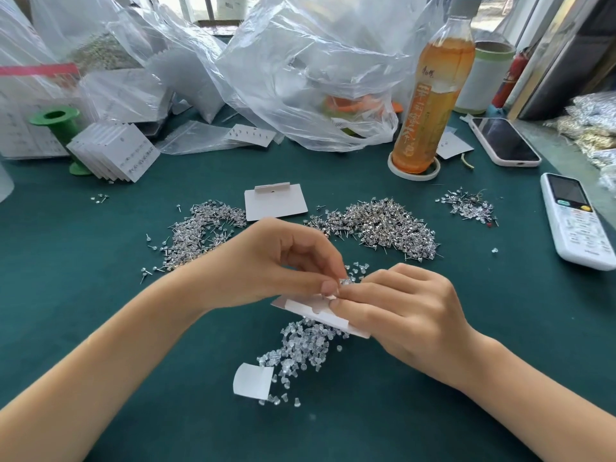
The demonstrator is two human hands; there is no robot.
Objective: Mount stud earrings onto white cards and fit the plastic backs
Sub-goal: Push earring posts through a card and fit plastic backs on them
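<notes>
A white card (328, 316) is held up just above the green table (100, 315), tilted, between both hands. The left hand (283, 265) pinches its upper edge with thumb and forefinger curled in, and the right hand (403, 315) pinches the same spot from the other side, fingertips nearly touching the left's. Something small and glinting sits where the fingertips meet; the fingers hide what exactly it is. Directly under the card lies a scatter of clear plastic backs (300, 351), spilling toward a curled scrap of white paper (251, 381). Beyond the hands, two heaps of stud earrings (383, 225) flank a blank card (275, 201) lying flat. Farther left, a fanned stack of finished cards (115, 151) leans against a green spool (60, 128). A bottle of orange drink (430, 95), a phone (505, 141), a remote (575, 221) and crumpled plastic bags (300, 71) crowd the back and right.
</notes>
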